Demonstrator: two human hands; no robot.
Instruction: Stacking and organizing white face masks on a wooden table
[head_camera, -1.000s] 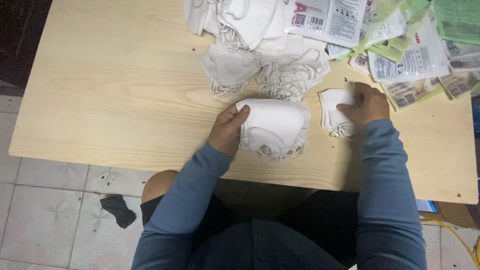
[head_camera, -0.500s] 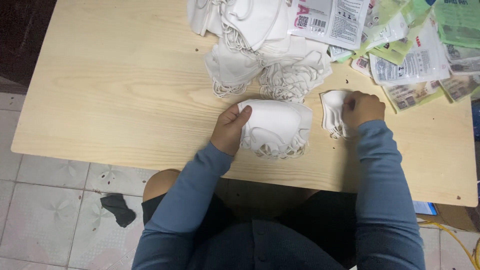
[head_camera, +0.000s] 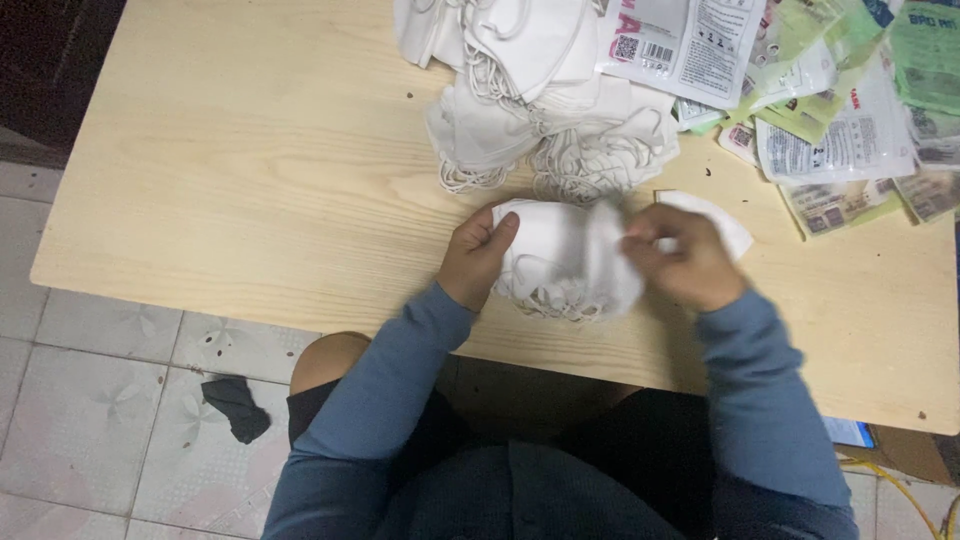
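Masks in a small white stack (head_camera: 560, 255) lie near the table's (head_camera: 250, 180) front edge, left hand (head_camera: 478, 255) cupped against them. Right hand (head_camera: 680, 258), blurred, apparently pinches one mask onto it. Loose masks (head_camera: 540, 110) remain heaped behind, unsorted.

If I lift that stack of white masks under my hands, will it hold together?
Probably not: the mask stack looks soft and loose, with ear loops dangling, so it would likely flop and shed pieces. It seems light; the left hand alone steadies it.
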